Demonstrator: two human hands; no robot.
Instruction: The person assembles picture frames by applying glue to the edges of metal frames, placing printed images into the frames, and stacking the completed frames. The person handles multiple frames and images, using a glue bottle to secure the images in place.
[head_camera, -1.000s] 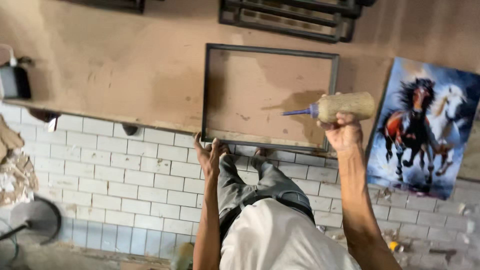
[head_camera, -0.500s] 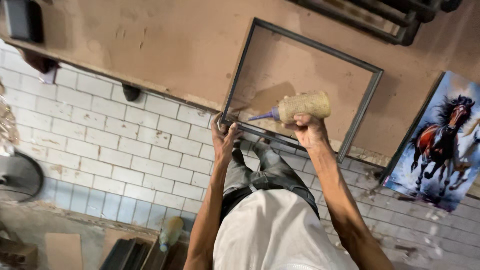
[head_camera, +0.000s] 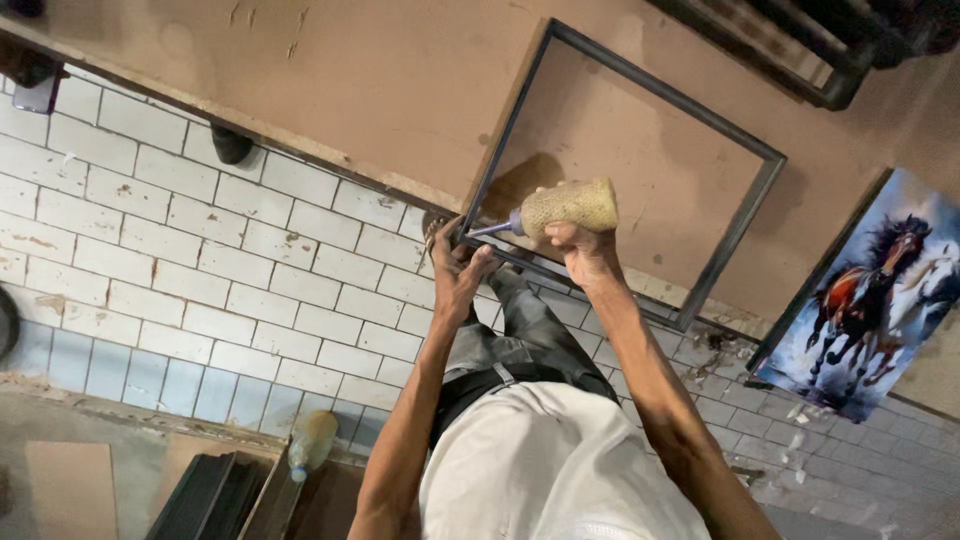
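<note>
A dark rectangular frame (head_camera: 760, 190) lies flat on a brown workbench (head_camera: 350, 90). My left hand (head_camera: 458, 268) presses on the frame's near left corner. My right hand (head_camera: 585, 250) grips a glue bottle (head_camera: 570, 207) wrapped in coarse tan cloth. The bottle's blue nozzle points left at that same corner, just by my left fingers. Both arms reach out over my white shirt and grey trousers.
A horse picture (head_camera: 870, 300) leans at the right over the white tiled floor (head_camera: 200, 290). More dark frames (head_camera: 800, 50) lie at the top right of the bench. A second bottle (head_camera: 310, 440) and dark strips (head_camera: 205, 495) sit at the bottom left.
The view has swung and tilted. My right hand brought the bottle down and left, from the frame's right side to its near left corner, where my left hand now presses.
</note>
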